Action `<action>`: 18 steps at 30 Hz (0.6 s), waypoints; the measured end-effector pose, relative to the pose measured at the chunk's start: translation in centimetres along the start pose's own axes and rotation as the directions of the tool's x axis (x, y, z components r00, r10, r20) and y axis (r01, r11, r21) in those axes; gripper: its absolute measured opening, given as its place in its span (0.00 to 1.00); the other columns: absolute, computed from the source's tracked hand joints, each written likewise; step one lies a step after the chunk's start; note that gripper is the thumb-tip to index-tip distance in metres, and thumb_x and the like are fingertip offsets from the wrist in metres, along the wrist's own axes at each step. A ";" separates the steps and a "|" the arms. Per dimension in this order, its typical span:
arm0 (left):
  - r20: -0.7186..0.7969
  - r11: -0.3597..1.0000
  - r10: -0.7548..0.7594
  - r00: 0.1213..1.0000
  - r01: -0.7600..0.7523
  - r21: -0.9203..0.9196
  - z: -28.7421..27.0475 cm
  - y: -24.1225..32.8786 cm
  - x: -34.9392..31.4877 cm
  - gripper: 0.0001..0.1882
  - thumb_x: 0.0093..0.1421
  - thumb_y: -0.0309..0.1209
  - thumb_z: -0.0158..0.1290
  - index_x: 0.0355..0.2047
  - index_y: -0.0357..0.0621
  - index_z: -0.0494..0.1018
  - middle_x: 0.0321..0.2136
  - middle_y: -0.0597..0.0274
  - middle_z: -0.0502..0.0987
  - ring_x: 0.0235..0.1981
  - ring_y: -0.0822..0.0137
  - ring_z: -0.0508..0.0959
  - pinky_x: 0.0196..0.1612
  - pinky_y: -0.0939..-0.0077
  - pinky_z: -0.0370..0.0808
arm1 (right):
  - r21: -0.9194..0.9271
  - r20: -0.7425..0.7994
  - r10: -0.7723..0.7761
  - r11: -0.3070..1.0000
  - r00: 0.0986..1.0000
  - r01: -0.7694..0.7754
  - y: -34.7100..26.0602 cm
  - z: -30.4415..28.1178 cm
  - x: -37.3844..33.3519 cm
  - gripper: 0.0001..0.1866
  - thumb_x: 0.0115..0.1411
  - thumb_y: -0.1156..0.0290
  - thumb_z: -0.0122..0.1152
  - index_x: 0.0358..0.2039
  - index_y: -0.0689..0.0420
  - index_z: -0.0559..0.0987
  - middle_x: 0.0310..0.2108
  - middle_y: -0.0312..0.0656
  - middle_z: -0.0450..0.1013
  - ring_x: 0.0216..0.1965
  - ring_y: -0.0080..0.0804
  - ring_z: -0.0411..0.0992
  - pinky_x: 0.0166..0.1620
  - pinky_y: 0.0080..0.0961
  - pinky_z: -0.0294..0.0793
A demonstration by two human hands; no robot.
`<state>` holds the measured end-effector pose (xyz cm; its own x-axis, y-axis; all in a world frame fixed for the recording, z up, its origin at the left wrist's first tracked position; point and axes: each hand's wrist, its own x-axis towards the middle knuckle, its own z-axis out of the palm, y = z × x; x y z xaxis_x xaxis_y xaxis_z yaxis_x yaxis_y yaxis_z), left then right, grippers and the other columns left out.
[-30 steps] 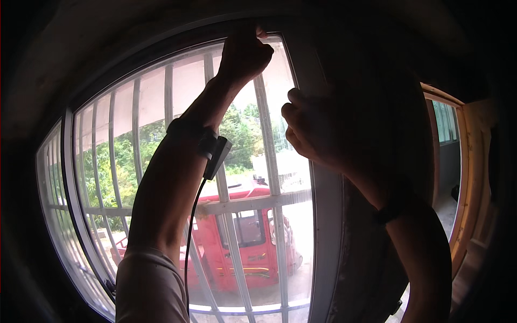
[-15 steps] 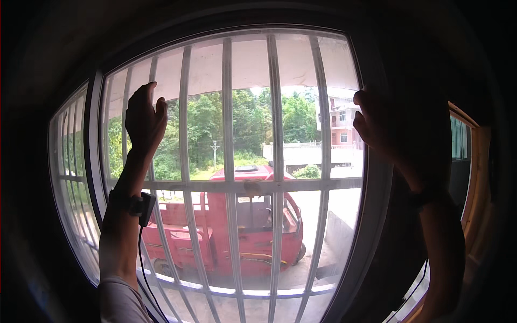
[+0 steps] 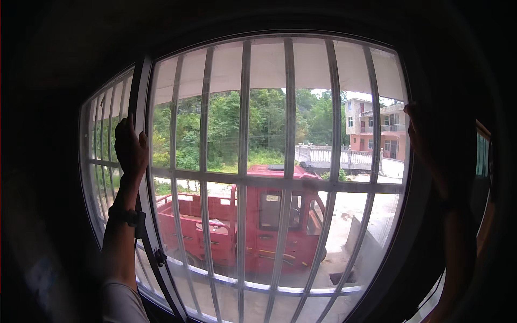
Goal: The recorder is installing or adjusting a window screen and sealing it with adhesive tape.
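The left hand is pressed open against the dark sash frame; the right hand is silhouetted, its grip unreadable. Fingers could be pinched if the sash is slid unevenly.

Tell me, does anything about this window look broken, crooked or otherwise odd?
Nothing stands out. The left hand rests on the window frame's left upright, the right hand on its dark right edge. The pale window bars look whole; their bending is only the fisheye lens.
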<state>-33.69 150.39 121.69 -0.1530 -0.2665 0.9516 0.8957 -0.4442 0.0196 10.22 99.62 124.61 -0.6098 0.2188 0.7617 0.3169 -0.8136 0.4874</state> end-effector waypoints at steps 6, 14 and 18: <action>0.064 0.991 -0.113 0.992 0.118 -0.067 1.9 -2.4 -3.2 0.26 0.66 0.35 0.57 0.58 0.33 0.65 0.43 0.42 0.72 0.45 0.41 0.76 0.46 0.50 0.74 | 0.148 0.236 -0.186 0.977 0.954 0.154 2.0 4.6 2.2 0.14 0.60 0.68 0.62 0.46 0.55 0.73 0.44 0.48 0.71 0.47 0.52 0.71 0.49 0.51 0.73; 0.009 0.996 -0.078 0.997 0.079 -0.052 2.9 -2.9 -5.0 0.33 0.65 0.33 0.59 0.65 0.33 0.60 0.54 0.38 0.73 0.54 0.39 0.74 0.55 0.50 0.73 | -0.080 0.249 0.003 0.997 0.969 0.017 -0.5 0.3 4.0 0.13 0.58 0.67 0.65 0.42 0.50 0.74 0.42 0.47 0.72 0.48 0.48 0.72 0.50 0.49 0.74; 0.075 0.996 -0.084 0.994 0.086 -0.024 2.8 -4.7 -5.3 0.32 0.68 0.34 0.55 0.67 0.31 0.60 0.62 0.36 0.68 0.63 0.40 0.69 0.65 0.54 0.67 | 0.039 0.127 0.096 0.994 0.987 -0.102 -0.4 3.1 6.4 0.11 0.58 0.68 0.65 0.40 0.52 0.75 0.41 0.48 0.73 0.47 0.49 0.73 0.50 0.48 0.75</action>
<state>-35.92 156.25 117.45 -0.1958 -0.1637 0.9669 0.8689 -0.4861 0.0936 8.38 103.02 130.60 -0.4792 0.2066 0.8531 0.4056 -0.8098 0.4239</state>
